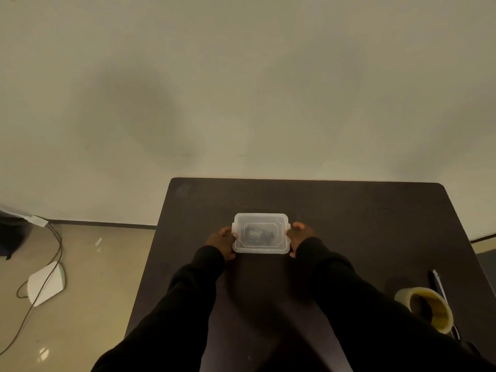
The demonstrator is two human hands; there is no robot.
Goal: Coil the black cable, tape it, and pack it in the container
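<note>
A small clear plastic container [261,218] with its lid on sits in the middle of the dark table [349,210]. Through the lid I make out the coiled black cable [259,233] inside. My left hand [221,241] grips the container's left end. My right hand [300,236] grips its right end. Both arms wear black sleeves. A roll of clear tape [426,308] stands at the table's right front.
A thin dark tool with a white edge [438,284] lies beside the tape roll. On the floor to the left are a white flat device [45,283] and a dark cord [53,253]. A wall rises behind the table.
</note>
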